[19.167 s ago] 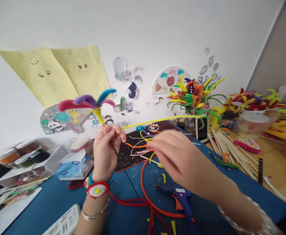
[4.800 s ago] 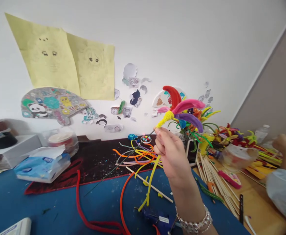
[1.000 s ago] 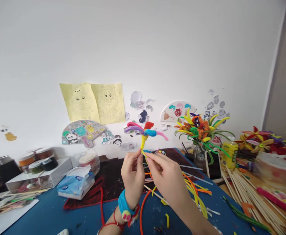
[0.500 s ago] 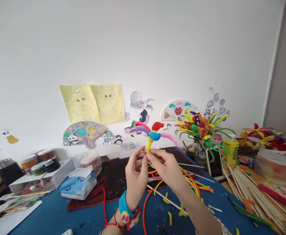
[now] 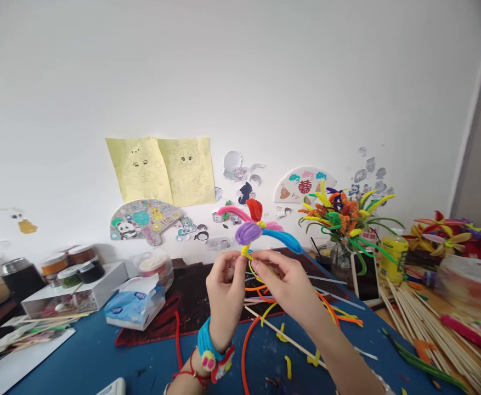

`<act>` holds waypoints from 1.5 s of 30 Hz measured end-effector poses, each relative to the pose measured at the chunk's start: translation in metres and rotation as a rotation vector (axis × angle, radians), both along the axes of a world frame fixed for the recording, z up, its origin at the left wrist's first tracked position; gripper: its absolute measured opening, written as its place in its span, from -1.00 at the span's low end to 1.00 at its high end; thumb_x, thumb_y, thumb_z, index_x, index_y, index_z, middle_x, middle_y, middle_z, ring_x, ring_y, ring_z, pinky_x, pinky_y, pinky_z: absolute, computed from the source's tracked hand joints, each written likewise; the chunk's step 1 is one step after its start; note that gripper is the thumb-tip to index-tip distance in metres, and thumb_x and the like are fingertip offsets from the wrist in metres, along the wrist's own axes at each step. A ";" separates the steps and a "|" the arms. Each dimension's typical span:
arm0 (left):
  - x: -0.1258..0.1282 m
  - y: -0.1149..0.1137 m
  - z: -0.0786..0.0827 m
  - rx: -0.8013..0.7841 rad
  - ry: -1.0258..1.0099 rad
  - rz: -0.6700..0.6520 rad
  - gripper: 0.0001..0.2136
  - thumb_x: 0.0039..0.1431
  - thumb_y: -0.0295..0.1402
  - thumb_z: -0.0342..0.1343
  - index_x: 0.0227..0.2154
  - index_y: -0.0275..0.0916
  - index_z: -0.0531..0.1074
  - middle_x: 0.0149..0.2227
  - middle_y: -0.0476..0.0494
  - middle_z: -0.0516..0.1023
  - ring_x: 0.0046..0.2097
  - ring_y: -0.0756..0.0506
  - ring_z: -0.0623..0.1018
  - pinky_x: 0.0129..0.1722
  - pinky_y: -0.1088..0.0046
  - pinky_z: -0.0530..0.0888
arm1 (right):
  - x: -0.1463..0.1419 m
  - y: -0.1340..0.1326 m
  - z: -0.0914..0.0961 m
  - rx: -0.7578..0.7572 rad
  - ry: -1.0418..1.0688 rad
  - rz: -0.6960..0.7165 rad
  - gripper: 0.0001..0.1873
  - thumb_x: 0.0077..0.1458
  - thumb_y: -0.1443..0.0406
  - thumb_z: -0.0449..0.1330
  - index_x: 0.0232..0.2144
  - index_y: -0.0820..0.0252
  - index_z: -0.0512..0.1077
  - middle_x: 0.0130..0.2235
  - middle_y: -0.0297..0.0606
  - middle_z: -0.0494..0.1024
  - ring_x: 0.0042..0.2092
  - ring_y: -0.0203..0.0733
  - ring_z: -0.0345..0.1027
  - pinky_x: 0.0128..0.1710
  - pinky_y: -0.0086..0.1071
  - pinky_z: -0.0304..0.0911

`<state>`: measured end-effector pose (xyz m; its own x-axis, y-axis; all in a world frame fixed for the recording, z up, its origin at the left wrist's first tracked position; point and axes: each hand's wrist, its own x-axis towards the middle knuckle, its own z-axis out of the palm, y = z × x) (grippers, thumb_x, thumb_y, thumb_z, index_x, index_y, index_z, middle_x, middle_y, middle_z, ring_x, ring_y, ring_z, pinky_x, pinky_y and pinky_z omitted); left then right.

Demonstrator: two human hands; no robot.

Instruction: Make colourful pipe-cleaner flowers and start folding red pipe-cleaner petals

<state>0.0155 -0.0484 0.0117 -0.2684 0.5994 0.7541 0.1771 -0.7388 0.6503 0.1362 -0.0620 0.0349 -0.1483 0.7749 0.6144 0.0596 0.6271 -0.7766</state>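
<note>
Between my hands is a pipe-cleaner flower [image 5: 249,232] with purple, pink, red and blue petals and a yellow-wrapped stem. My left hand [image 5: 227,288] pinches the stem just under the petals. On the stem's right, my right hand [image 5: 283,280] has thumb and forefinger closed on a yellow pipe cleaner [image 5: 250,255] near where it wraps the stem. The lower part of the stem is hidden behind my fingers. Orange pipe cleaners [image 5: 246,351] and a pale wooden stick [image 5: 285,336] lie on the blue table below my hands.
A vase of pipe-cleaner flowers [image 5: 341,219], a phone [image 5: 366,277] and a yellow bottle [image 5: 393,257] stand at the right, near many wooden sticks [image 5: 429,323]. A tissue pack [image 5: 135,307] and paint jars [image 5: 79,269] sit at the left. Drawings [image 5: 162,170] hang on the wall.
The flower has turned in my fingers: the purple petal now faces me and the blue one points right. My hands stay close together at the stem. The view has shifted slightly.
</note>
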 end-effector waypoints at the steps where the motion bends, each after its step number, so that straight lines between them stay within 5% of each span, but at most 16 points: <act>1: -0.001 0.000 0.000 -0.004 0.001 0.004 -0.86 0.15 -0.29 0.08 -0.38 -0.27 0.41 -0.45 -0.03 0.48 -0.45 0.05 0.45 -0.45 0.61 0.40 | -0.001 -0.001 0.000 0.033 -0.017 -0.028 -0.76 0.13 0.27 0.11 -0.17 0.18 0.49 -0.14 -0.21 0.55 -0.14 -0.20 0.43 -0.13 -0.38 0.32; 14: -0.004 -0.005 -0.002 0.035 0.023 -0.057 -0.88 0.21 -0.34 0.01 -0.30 -0.22 0.42 -0.34 -0.05 0.47 -0.30 0.02 0.45 -0.28 0.57 0.38 | -0.014 -0.016 -0.004 0.217 -0.031 -0.228 -0.84 0.11 0.32 0.12 -0.34 0.20 0.51 -0.33 -0.26 0.55 -0.30 -0.24 0.41 -0.30 -0.44 0.29; 20: -0.008 -0.006 0.003 -0.138 -0.139 -0.394 -0.85 0.19 -0.25 0.03 -0.37 -0.22 0.38 -0.61 0.12 0.17 -0.64 0.14 0.13 -0.67 0.65 0.12 | -0.013 0.003 -0.007 -0.022 0.058 -0.169 -0.76 0.05 0.20 0.18 -0.55 0.24 0.43 -0.52 -0.31 0.47 -0.44 -0.26 0.33 -0.44 -0.44 0.24; 24: -0.012 -0.009 0.010 -0.237 -0.122 -0.575 -0.83 0.18 -0.22 0.04 -0.40 -0.21 0.33 -0.65 0.17 0.04 -0.68 0.16 -0.03 -0.72 0.66 -0.03 | -0.010 0.014 -0.008 -0.067 0.146 -0.017 -0.81 0.04 0.19 0.19 -0.45 0.22 0.45 -0.39 -0.28 0.54 -0.30 -0.22 0.41 -0.29 -0.42 0.31; 34: -0.007 -0.010 0.007 -0.156 0.024 -0.309 -0.86 0.20 -0.25 0.01 -0.30 -0.21 0.27 -0.61 0.15 0.15 -0.63 0.13 0.09 -0.64 0.63 0.08 | -0.006 -0.001 -0.003 -0.025 0.153 0.037 -0.81 0.08 0.20 0.17 -0.30 0.19 0.45 -0.29 -0.22 0.55 -0.21 -0.17 0.43 -0.23 -0.37 0.36; 40: -0.005 -0.013 0.009 -0.104 0.053 -0.171 -0.88 0.18 -0.30 0.05 -0.27 -0.23 0.31 -0.54 0.07 0.36 -0.52 0.09 0.34 -0.52 0.62 0.27 | -0.008 -0.003 -0.004 0.006 0.071 -0.095 -0.80 0.09 0.18 0.15 -0.34 0.20 0.44 -0.36 -0.23 0.54 -0.29 -0.17 0.44 -0.29 -0.38 0.34; 45: -0.012 -0.010 0.012 -0.154 0.027 -0.222 -0.85 0.09 -0.31 0.14 -0.34 -0.29 0.47 -0.42 -0.09 0.54 -0.35 -0.02 0.50 -0.33 0.51 0.42 | -0.008 0.000 -0.004 0.084 0.060 -0.160 -0.83 0.10 0.19 0.14 -0.36 0.17 0.42 -0.33 -0.23 0.56 -0.26 -0.14 0.45 -0.23 -0.34 0.34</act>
